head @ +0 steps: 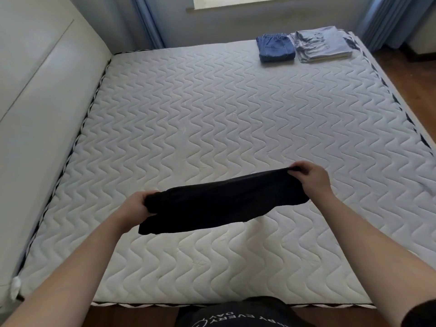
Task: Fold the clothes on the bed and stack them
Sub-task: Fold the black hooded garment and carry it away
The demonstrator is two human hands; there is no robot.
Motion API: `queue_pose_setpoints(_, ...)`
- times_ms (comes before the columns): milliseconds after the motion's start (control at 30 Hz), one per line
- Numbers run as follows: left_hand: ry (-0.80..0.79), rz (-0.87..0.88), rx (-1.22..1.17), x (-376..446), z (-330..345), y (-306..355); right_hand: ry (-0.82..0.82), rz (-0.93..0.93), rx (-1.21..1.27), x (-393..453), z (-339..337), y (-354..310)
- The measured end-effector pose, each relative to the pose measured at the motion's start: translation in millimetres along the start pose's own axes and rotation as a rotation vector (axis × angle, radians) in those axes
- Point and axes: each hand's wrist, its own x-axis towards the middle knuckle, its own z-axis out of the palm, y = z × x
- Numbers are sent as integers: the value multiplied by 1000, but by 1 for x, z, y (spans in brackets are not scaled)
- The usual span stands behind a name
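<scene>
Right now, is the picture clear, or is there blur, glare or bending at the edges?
Head view: daylight from the window at the far end, no harsh glare; the black garment shows almost no fold detail; wide-angle bending curves the mattress edges; the far folded clothes look slightly soft.

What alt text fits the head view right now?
Both hands, left and right, hold a folded black garment by its ends above a quilted white mattress. Folded jeans and a pale blue stack sit side by side at the far right corner.
</scene>
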Motion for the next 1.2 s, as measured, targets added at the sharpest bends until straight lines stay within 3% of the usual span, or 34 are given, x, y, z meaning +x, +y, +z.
queue_pose_setpoints(200, 70, -163, -243, -8, 10, -30, -77, 9, -52, -1, 20, -2)
queue_pose_setpoints(433, 148, -275, -328, -30, 10, -86, -208, 29, 8, -5, 56, -9)
queue_pose_setpoints(600, 193, -339, -388, -51, 3, -134, -328, -22, -127, -15, 99, -26)
queue_pose_setpoints(900, 195, -432, -494, -57, -33, -236, -272, 73, -169, -34, 217, -60)
queue_pose_setpoints(1200, 177, -521, -501, -25, -113, -347, -279, 95, -226, -2, 381, -95)
